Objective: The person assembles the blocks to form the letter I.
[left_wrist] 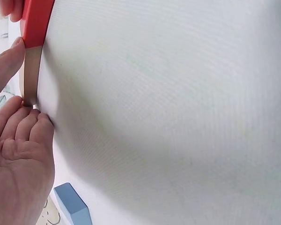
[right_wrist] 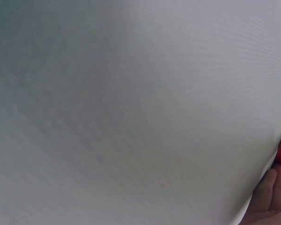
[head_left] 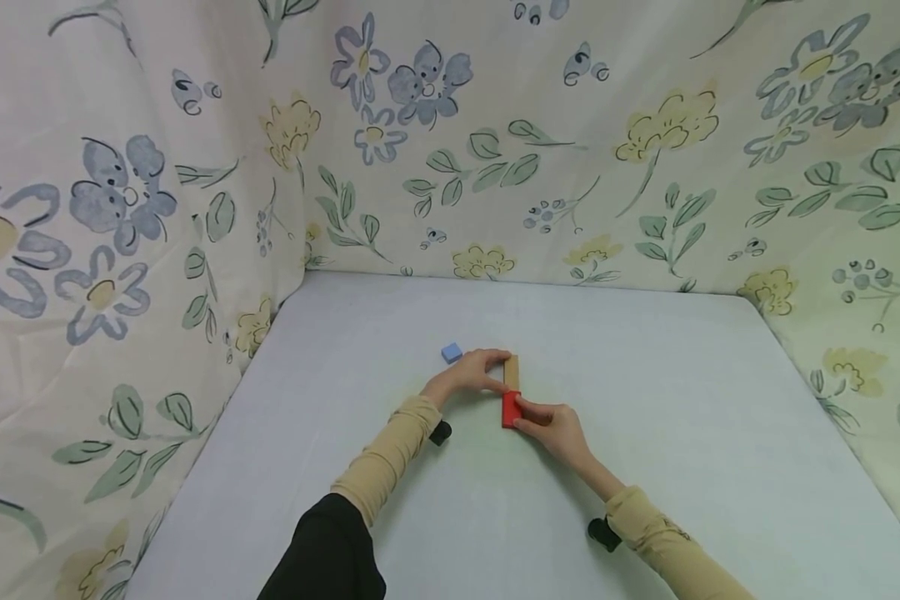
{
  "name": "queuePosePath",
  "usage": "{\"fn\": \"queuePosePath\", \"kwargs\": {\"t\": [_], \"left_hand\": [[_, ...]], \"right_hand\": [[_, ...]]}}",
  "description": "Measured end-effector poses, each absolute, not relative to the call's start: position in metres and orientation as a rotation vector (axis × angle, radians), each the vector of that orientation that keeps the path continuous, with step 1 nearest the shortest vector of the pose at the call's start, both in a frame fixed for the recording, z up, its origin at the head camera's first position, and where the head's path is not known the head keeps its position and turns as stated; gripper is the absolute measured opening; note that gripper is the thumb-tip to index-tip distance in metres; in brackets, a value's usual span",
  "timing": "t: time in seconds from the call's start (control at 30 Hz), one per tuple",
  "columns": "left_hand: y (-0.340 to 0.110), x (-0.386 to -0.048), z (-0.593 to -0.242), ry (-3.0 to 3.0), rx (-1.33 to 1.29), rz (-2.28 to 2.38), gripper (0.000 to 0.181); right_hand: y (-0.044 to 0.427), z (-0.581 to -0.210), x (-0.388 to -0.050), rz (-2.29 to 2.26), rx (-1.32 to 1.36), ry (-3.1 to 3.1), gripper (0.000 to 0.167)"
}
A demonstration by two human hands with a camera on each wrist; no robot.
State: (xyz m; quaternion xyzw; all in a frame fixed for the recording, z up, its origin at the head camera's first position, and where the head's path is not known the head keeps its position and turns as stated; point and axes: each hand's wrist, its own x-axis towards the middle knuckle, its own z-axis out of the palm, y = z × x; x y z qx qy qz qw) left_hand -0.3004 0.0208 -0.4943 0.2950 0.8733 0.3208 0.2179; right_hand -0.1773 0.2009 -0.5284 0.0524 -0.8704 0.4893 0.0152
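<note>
From my remote view, the left hand [head_left: 471, 372] grips the wooden block [head_left: 512, 373] while the right hand [head_left: 560, 427] pinches the red block [head_left: 508, 411] end to end with it on the counter [head_left: 682, 400], presumably to line them up; the blue block [head_left: 452, 353] lies apart.

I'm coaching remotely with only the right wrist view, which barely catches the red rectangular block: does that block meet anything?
Observer: Yes, the red rectangular block meets a tan, wood-coloured rectangular block end to end.
Operator: Where is the left hand?
Observer: At the tan block, its thumb near the join.
Operator: Is anything lying apart from those blocks?
Observer: Yes, a small blue flat-faced block lies on the pale tabletop, left of both in the head view.
</note>
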Motion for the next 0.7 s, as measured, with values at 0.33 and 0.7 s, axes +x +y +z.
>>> {"fn": "queuePosePath", "kwargs": {"t": [0.33,0.7], "left_hand": [[0.0200,-0.3016,-0.4954,2.421,0.813,0.880,0.069],[0.0202,-0.3017,-0.4944,2.417,0.811,0.885,0.068]], "right_hand": [[0.2023,-0.5281,-0.1786,1.536,0.146,-2.705,0.043],[0.2056,-0.5203,-0.1826,1.654,0.071,-2.759,0.042]]}}
